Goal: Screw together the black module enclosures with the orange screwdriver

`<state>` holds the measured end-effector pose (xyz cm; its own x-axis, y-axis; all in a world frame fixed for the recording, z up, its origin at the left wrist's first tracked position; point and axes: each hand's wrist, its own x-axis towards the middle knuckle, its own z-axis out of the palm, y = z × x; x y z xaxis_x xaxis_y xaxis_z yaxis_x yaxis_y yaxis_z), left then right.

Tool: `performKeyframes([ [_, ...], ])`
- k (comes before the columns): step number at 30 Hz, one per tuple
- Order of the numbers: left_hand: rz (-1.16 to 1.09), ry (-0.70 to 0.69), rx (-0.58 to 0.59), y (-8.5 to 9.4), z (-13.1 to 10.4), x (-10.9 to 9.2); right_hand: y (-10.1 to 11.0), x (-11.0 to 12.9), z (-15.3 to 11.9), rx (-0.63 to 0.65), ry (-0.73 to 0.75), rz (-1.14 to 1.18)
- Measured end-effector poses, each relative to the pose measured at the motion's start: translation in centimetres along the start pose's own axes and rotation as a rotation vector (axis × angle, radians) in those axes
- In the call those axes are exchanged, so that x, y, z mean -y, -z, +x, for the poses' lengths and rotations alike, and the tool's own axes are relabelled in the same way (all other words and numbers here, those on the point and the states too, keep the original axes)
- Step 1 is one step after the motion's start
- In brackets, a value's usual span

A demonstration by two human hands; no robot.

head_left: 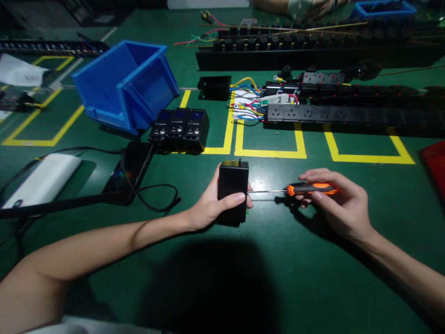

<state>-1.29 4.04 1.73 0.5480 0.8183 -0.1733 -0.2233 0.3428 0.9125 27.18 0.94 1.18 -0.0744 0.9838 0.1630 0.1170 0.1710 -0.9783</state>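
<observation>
While the left hand [207,205] is clasping the box [233,180], nearer than the bin [150,95] and right of it, the right hand [344,204] is holding the screwdriver [308,189] at the box's edge, work apparently being unfinished.

Left fingers [233,201] grip black box [233,178]; right fingers [330,176], screwdriver [295,189].

Your black box [232,180] looks like smooth, fairly matt plastic; your screwdriver [291,190] has a shiny metal shaft [269,191] and a plastic-looking handle [306,188]. You've got a smooth green tabletop [323,287] with a soft sheen, a smooth plastic-looking blue bin [149,95], a glossy, reflective phone [120,181] face and a white paper-like sheet [21,71].
</observation>
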Motion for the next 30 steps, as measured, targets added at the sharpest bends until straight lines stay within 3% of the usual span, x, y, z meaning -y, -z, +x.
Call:
performKeyframes([
  [5, -0.016, -0.026, -0.033, 0.2, 0.1, 0.2, -0.2, 0.4, 0.2, 0.040, 0.038, -0.152],
  [30, 0.007, -0.041, -0.017, 0.3, 0.1, 0.3, -0.4, 1.1, 0.3, -0.036, -0.039, -0.335],
])
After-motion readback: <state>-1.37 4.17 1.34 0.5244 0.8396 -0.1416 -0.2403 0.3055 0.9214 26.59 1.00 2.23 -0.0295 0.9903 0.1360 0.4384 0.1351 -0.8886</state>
